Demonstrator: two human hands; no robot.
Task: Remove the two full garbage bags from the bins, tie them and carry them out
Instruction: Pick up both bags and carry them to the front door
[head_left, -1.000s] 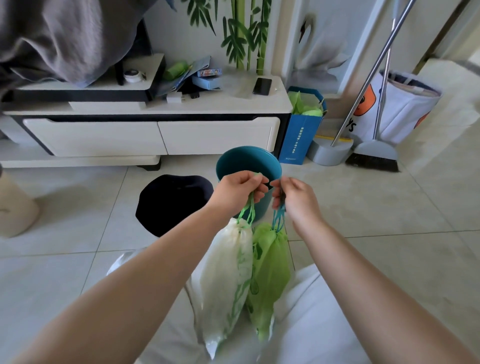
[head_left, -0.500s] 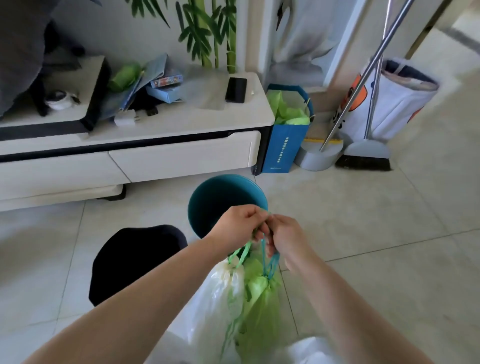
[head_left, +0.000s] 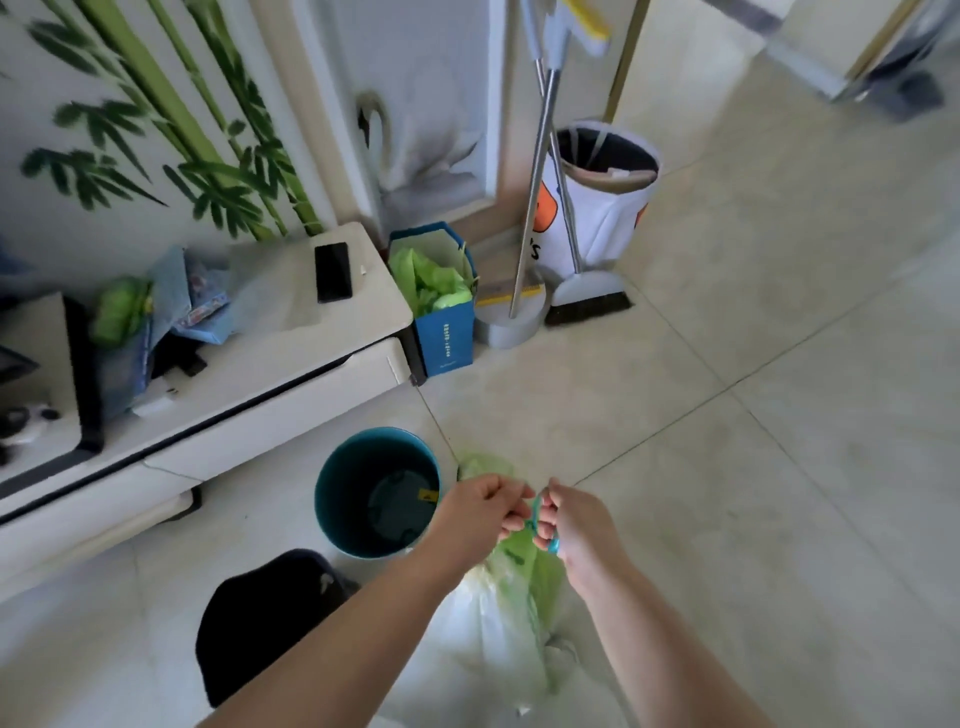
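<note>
Two tied garbage bags hang in front of me: a white bag (head_left: 488, 634) on the left and a green bag (head_left: 543, 577) beside it on the right. My left hand (head_left: 480, 512) is closed on the bags' drawstrings. My right hand (head_left: 576, 525) is closed on the teal drawstring loop (head_left: 545, 525) of the green bag. The two hands almost touch. On the floor to the left stand a teal bin (head_left: 332, 509) with no bag in it and a black bin (head_left: 260, 618).
A white TV cabinet (head_left: 291, 410) with a phone (head_left: 332, 271) and clutter runs along the left. A blue paper bag (head_left: 447, 338), a dustpan (head_left: 511, 322), a broom (head_left: 589, 296) and a white laundry basket (head_left: 602, 208) stand by the wall. Tiled floor (head_left: 753, 415) stretches to the right.
The view has swung right and risen, and the bins now lie lower left. Both hands stayed closed on the drawstrings, close together, with the bags hanging below.
</note>
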